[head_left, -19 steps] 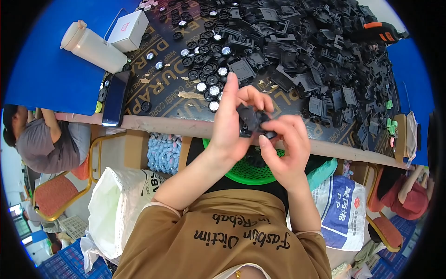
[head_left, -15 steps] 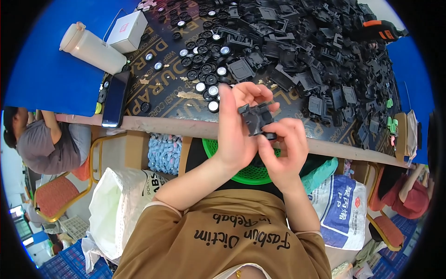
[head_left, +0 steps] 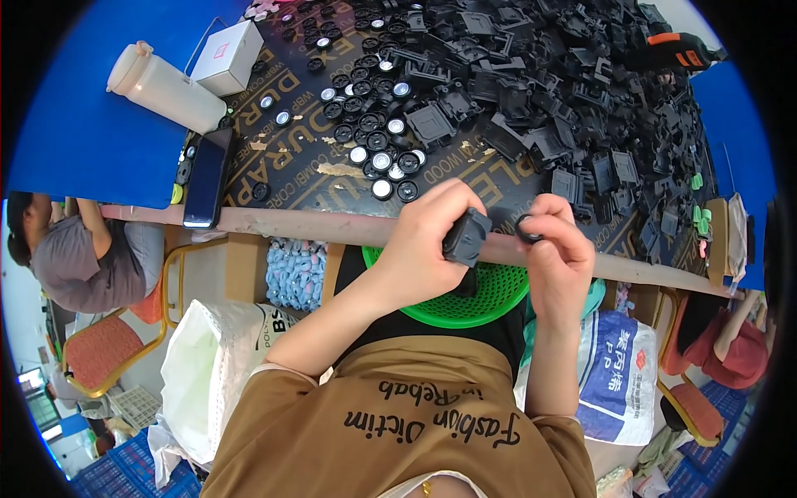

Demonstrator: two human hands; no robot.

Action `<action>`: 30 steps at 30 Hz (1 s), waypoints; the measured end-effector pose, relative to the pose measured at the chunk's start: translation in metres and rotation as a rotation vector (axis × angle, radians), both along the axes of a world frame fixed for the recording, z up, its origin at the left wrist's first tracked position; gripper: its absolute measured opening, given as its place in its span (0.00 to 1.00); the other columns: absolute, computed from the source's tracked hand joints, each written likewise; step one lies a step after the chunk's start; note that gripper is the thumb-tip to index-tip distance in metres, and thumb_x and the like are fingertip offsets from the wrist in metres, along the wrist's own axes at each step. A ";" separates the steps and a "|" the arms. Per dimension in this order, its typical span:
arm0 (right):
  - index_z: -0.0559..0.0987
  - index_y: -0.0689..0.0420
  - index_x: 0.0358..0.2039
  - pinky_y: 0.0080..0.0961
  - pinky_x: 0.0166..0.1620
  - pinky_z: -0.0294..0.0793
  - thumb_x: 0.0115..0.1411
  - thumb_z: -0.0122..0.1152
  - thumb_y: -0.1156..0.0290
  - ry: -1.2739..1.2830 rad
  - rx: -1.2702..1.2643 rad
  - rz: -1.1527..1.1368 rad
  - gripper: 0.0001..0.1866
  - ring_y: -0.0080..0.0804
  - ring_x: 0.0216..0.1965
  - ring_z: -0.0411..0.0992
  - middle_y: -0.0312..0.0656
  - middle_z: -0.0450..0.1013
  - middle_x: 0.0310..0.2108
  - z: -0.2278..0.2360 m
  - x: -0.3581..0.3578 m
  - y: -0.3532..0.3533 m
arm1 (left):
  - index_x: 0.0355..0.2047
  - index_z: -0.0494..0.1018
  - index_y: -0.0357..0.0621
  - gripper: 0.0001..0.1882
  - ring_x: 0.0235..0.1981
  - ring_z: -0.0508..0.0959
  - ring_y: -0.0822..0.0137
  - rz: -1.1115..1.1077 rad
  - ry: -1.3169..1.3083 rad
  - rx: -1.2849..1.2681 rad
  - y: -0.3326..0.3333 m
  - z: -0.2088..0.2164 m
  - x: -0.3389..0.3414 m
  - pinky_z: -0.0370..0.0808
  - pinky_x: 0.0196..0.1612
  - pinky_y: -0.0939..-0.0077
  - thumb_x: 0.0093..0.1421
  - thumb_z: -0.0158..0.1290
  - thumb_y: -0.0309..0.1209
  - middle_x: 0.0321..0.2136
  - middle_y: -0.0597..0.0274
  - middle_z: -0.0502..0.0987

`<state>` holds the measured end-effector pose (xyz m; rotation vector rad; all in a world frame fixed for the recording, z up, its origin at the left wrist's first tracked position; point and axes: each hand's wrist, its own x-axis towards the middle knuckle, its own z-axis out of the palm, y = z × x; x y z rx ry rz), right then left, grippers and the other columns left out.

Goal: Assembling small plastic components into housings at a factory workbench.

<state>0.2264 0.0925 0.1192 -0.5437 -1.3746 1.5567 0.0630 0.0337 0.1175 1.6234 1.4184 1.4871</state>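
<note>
My left hand [head_left: 432, 241] is closed round a black plastic toy car body [head_left: 468, 237], which sticks out past the fingers above the table edge. A small black toy wheel [head_left: 527, 229] is pinched between thumb and fingers of my right hand [head_left: 563, 249], a little to the right of the body and apart from it. Loose black wheels [head_left: 374, 137], some with silvery centres, lie on the table in front of my left hand. Beyond my hands and to the right spreads a big heap of black plastic car parts [head_left: 540, 100].
A green mesh basket [head_left: 490, 311] sits below the table edge, by my lap. On the left are a phone [head_left: 207, 178], a white bottle [head_left: 166, 87] and a white box [head_left: 228, 56]. An orange-and-black tool [head_left: 677, 54] lies far right. Sacks [head_left: 610, 373] stand either side; people sit beyond.
My hands have drawn apart, my right hand moving right with a wheel in its fingers. My left hand has turned and now wraps the car body.
</note>
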 end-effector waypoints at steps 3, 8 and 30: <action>0.78 0.64 0.31 0.16 0.40 0.66 0.52 0.58 0.82 0.021 0.011 0.060 0.06 0.22 0.34 0.66 0.39 0.65 0.39 0.001 -0.002 -0.004 | 0.25 0.65 0.38 0.12 0.24 0.71 0.59 -0.004 0.056 -0.023 0.004 0.000 0.003 0.66 0.26 0.71 0.40 0.56 0.19 0.22 0.57 0.67; 0.77 0.65 0.31 0.18 0.41 0.69 0.44 0.63 0.87 -0.074 -0.100 0.109 0.11 0.23 0.36 0.67 0.39 0.65 0.39 0.012 -0.003 -0.013 | 0.24 0.65 0.39 0.13 0.26 0.71 0.53 -0.004 0.194 0.046 0.008 -0.005 0.000 0.67 0.26 0.65 0.37 0.56 0.24 0.21 0.56 0.68; 0.67 0.64 0.45 0.17 0.38 0.73 0.40 0.61 0.91 -0.400 -0.343 0.399 0.28 0.22 0.35 0.69 0.38 0.68 0.35 0.004 -0.004 0.012 | 0.25 0.65 0.44 0.13 0.26 0.74 0.60 -0.125 0.603 0.067 0.003 -0.014 -0.001 0.71 0.22 0.68 0.38 0.56 0.30 0.24 0.62 0.72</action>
